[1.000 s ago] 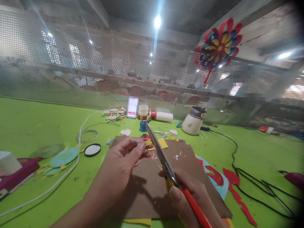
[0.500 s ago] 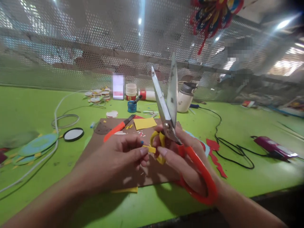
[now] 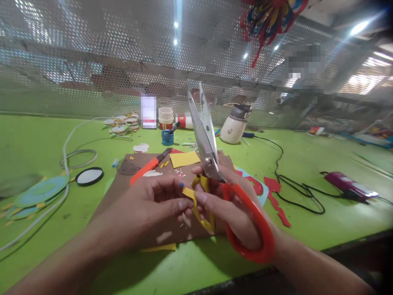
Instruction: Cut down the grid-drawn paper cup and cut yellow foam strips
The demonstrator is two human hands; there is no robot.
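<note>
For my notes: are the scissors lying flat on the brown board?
No, the right hand holds the scissors raised, blades pointing up.

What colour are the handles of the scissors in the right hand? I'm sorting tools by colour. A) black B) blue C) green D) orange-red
D: the scissors in the right hand have orange-red handle loops, with the blades pointing up, while the left hand pinches a yellow strip.

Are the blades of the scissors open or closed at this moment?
Slightly open: the scissors, held in the right hand, point upward, and the two blade tips stand apart with a narrow gap between them.
</note>
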